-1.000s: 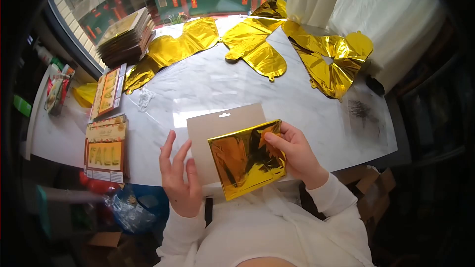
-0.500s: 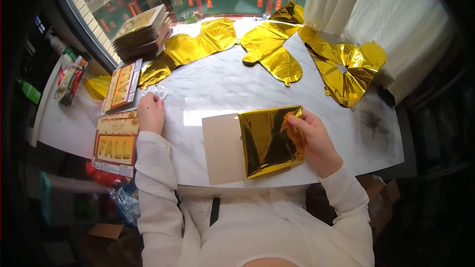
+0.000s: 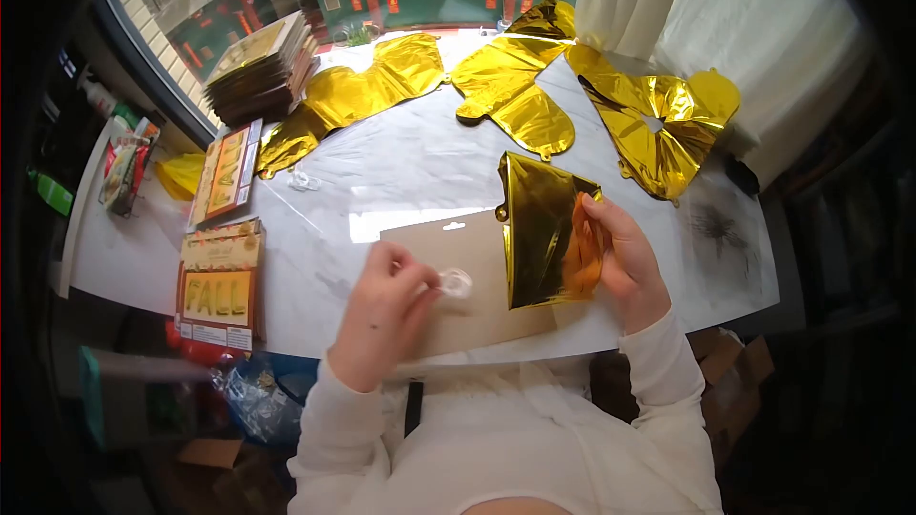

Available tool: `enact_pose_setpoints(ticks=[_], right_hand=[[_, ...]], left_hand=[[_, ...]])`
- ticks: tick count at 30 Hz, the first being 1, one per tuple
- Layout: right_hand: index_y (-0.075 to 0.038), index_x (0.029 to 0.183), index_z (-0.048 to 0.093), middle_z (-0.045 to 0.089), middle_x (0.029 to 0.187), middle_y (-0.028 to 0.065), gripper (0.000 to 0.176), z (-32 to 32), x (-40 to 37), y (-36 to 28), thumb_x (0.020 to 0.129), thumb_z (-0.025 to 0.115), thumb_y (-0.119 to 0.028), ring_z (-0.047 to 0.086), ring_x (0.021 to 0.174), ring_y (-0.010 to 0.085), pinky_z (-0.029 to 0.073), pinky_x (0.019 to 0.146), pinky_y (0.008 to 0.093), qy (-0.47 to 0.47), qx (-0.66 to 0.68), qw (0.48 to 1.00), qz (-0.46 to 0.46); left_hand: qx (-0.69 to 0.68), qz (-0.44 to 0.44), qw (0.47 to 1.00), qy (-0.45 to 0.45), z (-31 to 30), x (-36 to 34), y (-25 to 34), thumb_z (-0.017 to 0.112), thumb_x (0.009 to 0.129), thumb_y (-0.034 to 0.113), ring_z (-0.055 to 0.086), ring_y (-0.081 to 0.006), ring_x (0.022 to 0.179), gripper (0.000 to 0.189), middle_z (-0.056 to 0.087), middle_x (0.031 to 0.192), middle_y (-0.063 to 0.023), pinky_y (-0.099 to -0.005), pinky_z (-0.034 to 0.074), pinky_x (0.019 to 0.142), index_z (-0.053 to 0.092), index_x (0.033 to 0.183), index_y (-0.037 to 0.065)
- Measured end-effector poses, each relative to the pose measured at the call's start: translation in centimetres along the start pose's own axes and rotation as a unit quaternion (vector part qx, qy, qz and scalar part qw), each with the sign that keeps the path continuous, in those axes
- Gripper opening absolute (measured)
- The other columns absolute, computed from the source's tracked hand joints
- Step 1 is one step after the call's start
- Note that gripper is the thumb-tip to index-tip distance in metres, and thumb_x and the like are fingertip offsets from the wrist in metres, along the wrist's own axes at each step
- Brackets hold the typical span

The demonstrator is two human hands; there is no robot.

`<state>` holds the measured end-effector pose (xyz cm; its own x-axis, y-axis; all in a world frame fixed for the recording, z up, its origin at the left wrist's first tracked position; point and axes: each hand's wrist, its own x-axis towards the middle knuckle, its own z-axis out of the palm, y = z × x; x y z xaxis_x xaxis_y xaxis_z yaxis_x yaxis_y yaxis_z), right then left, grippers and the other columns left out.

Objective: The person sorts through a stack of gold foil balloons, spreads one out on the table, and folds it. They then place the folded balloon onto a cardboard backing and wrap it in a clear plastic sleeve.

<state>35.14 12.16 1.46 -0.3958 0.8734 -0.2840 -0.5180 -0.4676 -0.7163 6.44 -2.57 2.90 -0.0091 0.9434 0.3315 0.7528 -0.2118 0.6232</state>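
My left hand, slightly blurred, is closed with a small coil of white string pinched at its fingertips. My right hand grips the right edge of a folded gold foil balloon, thumb in front, and holds it tilted up above the table. Beneath both hands lies a brown backing card with a hang hole at its top edge. Along the back of the table flat gold foil balloons are spread out, one with a ring-like shape at the right.
At the left, printed FALL packs lie near the table edge, with another FALL pack behind them. A tall stack of packs stands by the window. A clear, crumpled scrap rests on the marble-patterned table.
My left hand has come from beside the FALL packs to the card, bringing the white coil. My right hand has raised the folded balloon off the card, uncovering more of it.
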Motion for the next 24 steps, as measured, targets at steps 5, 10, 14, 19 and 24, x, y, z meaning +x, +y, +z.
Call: enact_pose_setpoints(ticks=[5,10,14,19,24], right_hand=[[-0.005,0.113,0.068,0.073,0.104,0.0017,0.014,-1.7,0.9,0.6,0.104,0.067,-0.016,0.068,0.094,0.0103,0.055,0.088,0.0259,-0.021,-0.03,0.999,0.029],[-0.007,0.114,0.067,0.068,0.096,-0.0008,0.017,2.3,0.3,1.8,0.105,0.065,-0.021,0.063,0.083,0.0057,0.051,0.077,0.0186,-0.082,-0.16,0.978,0.103],[-0.004,0.118,0.066,0.069,0.101,-0.0007,0.018,6.1,0.0,4.9,0.105,0.066,-0.016,0.064,0.08,0.0048,0.053,0.071,0.019,-0.044,-0.112,0.988,0.098],[0.002,0.127,0.063,0.072,0.118,0.0065,0.026,5.3,0.5,6.5,0.105,0.066,-0.011,0.069,0.104,0.0096,0.058,0.09,0.0255,-0.09,-0.203,0.973,0.067],[0.002,0.125,0.064,0.072,0.116,0.0061,0.026,5.6,-0.3,5.9,0.105,0.066,-0.015,0.069,0.101,0.0094,0.057,0.087,0.0253,-0.075,-0.203,0.973,0.081]], left_hand=[[-0.032,-0.012,0.998,-0.043,2.0,-1.0,1.2,0.078,0.087,0.0,0.057,-0.0209,0.087,0.035,0.053,0.114,-0.0114,-0.0312,0.051,0.079,0.069,0.12,0.006],[-0.066,-0.07,0.992,0.076,-1.6,-2.2,0.9,0.067,0.091,-0.006,0.06,-0.0214,0.093,0.042,0.055,0.119,-0.0131,-0.0319,0.051,0.083,0.065,0.132,0.004],[-0.024,-0.024,0.991,0.126,-1.4,-2.3,1.8,0.055,0.103,0.006,0.057,-0.0343,0.121,0.042,0.051,0.14,-0.0229,-0.0399,0.047,0.104,0.054,0.144,-0.003],[0.082,-0.005,0.996,-0.03,2.6,-2.0,0.7,0.054,0.106,0.024,0.025,-0.046,0.157,0.067,0.024,0.17,-0.0261,-0.0582,0.02,0.125,0.029,0.163,-0.003],[0.158,-0.012,0.985,-0.069,5.5,-2.0,-0.6,0.056,0.105,0.036,0.022,-0.042,0.159,0.076,0.023,0.172,-0.0251,-0.0607,0.014,0.126,0.027,0.164,-0.002]])
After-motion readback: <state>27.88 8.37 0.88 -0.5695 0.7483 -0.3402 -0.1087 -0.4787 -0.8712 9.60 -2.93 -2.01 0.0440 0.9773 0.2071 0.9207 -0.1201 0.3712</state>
